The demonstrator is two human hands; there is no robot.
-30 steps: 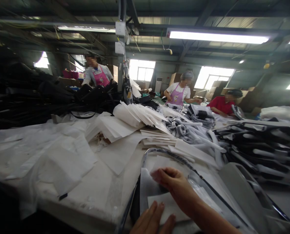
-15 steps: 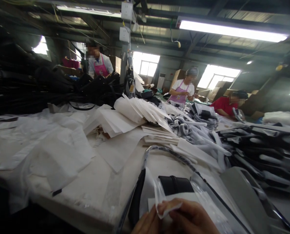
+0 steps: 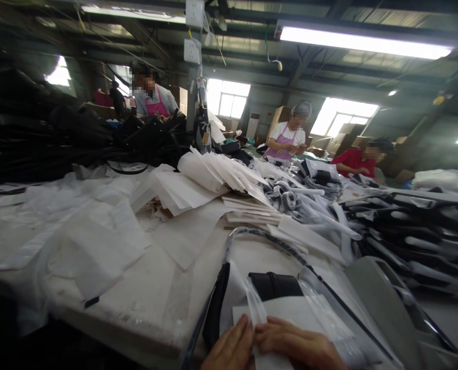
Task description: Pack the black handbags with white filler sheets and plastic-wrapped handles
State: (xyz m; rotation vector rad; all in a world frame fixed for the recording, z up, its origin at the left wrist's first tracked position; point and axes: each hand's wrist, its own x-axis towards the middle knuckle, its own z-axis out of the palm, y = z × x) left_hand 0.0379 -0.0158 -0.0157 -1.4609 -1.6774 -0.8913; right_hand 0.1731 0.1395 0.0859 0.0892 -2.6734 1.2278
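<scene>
A black handbag (image 3: 272, 285) lies at the table's near edge, partly covered by white paper and clear plastic, its strap (image 3: 286, 248) wrapped in film and arched behind it. Across the bag's front runs a folded white wrapping sheet (image 3: 255, 300). My left hand (image 3: 231, 345) rests flat along the sheet's left side, fingers stretched out and close together. From the right, my right hand (image 3: 296, 343) closes with bent fingers over the same sheet; its lower end shows beneath them. The hands are almost touching, and their wrists are out of frame.
Loose white sheets (image 3: 98, 246) and a fanned paper stack (image 3: 217, 174) spread over the table (image 3: 152, 303). Wrapped straps (image 3: 290, 198) lie behind the bag. A grey bag-like item (image 3: 383, 303) and piled black pieces (image 3: 414, 236) are at right. Several people work farther back.
My right hand has come down from pinching the raised edge of the white sheet and now lies lower across it. My left hand has flattened beside it. The view has shifted slightly.
</scene>
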